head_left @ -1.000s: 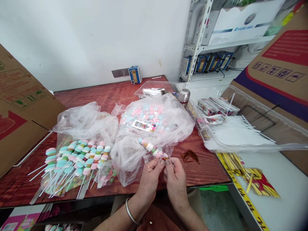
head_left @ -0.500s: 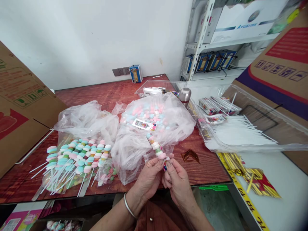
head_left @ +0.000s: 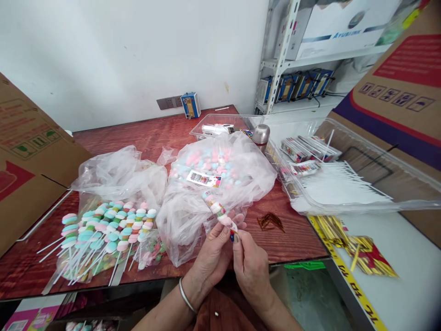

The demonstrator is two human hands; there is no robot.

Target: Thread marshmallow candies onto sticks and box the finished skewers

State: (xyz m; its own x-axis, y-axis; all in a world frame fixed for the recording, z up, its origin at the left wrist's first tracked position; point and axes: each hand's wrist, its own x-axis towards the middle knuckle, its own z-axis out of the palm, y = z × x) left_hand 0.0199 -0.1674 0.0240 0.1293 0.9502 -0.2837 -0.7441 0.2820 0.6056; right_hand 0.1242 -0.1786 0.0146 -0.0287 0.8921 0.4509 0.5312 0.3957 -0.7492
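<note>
A marshmallow skewer (head_left: 217, 208) in a clear printed wrapper leans up and to the left over the table's front edge. My left hand (head_left: 215, 250), with a bangle on its wrist, is closed around its lower part, thumb on the wrapper. At the bottom end my right hand (head_left: 251, 259) pinches the gathered wrapper between thumb and finger; the stick is hidden there. Beyond my hands is a plastic bag of loose marshmallows (head_left: 220, 161) with a printed label card (head_left: 204, 179) lying on top. To the left lie several unwrapped marshmallow skewers (head_left: 110, 225) on white sticks.
Brown twist ties (head_left: 271, 221) lie on the red table (head_left: 292, 243). A clear bin (head_left: 299, 202) on the right contains white sticks and label stacks. Gold twist ties (head_left: 372, 257) are at its front. A metal flask (head_left: 261, 135) stands behind; cardboard boxes (head_left: 396, 101) flank both sides.
My right hand has shifted its grip on the wrapper's lower end, its fingers now more curled. My left fingers have opened out a little behind the skewer. The view has shifted slightly.
</note>
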